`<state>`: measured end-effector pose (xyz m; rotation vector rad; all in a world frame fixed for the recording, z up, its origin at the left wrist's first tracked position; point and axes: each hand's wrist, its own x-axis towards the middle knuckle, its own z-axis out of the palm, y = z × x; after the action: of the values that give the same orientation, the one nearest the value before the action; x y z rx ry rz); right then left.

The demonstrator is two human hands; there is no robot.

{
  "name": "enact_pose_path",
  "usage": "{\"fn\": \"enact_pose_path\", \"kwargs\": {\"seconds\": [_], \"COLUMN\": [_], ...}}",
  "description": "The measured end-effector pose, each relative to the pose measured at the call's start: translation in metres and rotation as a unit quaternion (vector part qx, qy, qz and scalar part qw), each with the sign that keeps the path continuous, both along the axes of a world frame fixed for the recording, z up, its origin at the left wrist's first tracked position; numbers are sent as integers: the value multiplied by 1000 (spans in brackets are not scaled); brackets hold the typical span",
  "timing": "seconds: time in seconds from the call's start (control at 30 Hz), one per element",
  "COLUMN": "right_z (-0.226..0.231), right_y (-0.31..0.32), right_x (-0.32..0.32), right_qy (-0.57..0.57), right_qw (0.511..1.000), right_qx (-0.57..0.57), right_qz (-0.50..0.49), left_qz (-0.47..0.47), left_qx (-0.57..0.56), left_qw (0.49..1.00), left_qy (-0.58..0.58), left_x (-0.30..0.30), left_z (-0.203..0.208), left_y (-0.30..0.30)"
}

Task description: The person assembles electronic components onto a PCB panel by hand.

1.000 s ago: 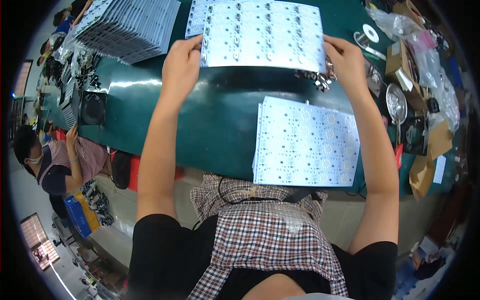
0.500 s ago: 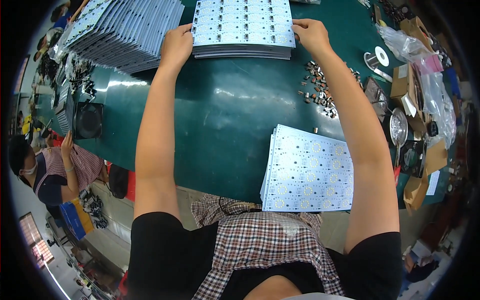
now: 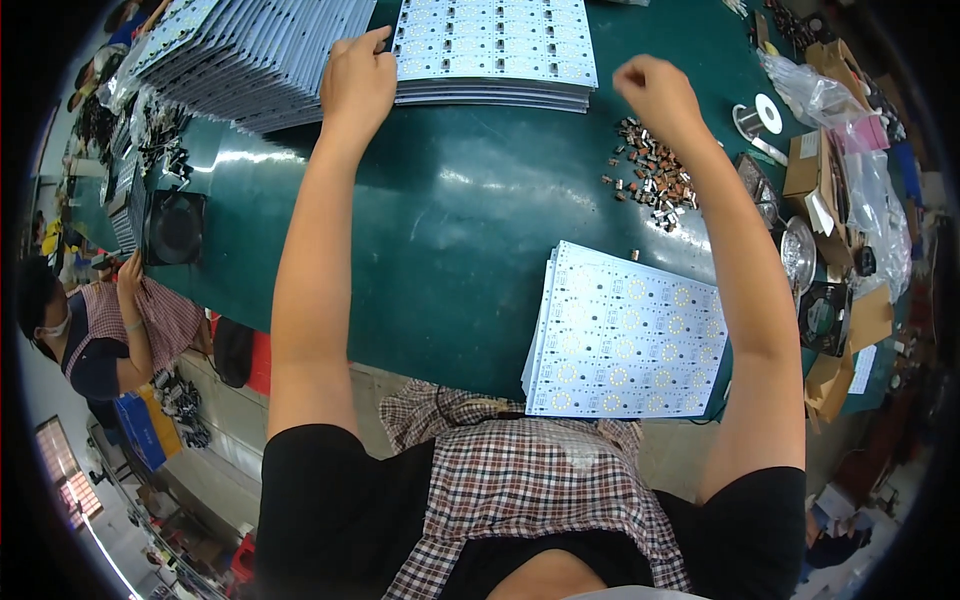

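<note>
My left hand (image 3: 360, 85) is at the left edge of a stack of white circuit board panels (image 3: 490, 40). Its index finger is stretched toward the panels and apart from the others, which are partly hidden; nothing shows in its grip. To the right of that stack, clear of its edge, hovers my right hand (image 3: 662, 98). Its fingers curl inward and are smeared, so I cannot make out whether they hold anything. Small metal-and-brown components (image 3: 650, 165) lie in a loose pile below it. Nearer me, a second stack of white panels with yellow LED rings (image 3: 625, 335) sits at the table's front edge.
A tall leaning row of panels (image 3: 260, 60) stands at the far left of the green table (image 3: 450, 240). On the right are a solder wire spool (image 3: 757, 115), a cardboard box (image 3: 808, 170), plastic bags and a black fan (image 3: 826, 318). A co-worker (image 3: 110, 320) sits at the left.
My right hand has come off the right edge of the far panel stack and moved right and slightly down. The left index finger has stretched out. The far stack appears slightly higher and further right.
</note>
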<state>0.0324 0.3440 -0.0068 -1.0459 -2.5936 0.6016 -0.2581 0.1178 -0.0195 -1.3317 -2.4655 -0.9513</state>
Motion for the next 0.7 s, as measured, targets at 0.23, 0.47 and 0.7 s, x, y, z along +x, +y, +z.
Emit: {"fn": "enact_pose_path", "kwargs": {"seconds": [0.23, 0.47, 0.7], "right_z": [10, -2, -15], "right_y": [-76, -85, -87], "right_x": [83, 88, 86], "right_qy": [-146, -62, -46], "right_qw": [981, 990, 986], "right_qx": [-16, 36, 103], "right_qz": [127, 118, 122], "left_qz": [-330, -363, -363], "left_qx": [-136, -77, -119], "left_qw": [912, 922, 921], "left_qy": [-201, -113, -80], "left_x": [134, 184, 181], "left_z": [6, -34, -32], "left_y": [3, 39, 33]}}
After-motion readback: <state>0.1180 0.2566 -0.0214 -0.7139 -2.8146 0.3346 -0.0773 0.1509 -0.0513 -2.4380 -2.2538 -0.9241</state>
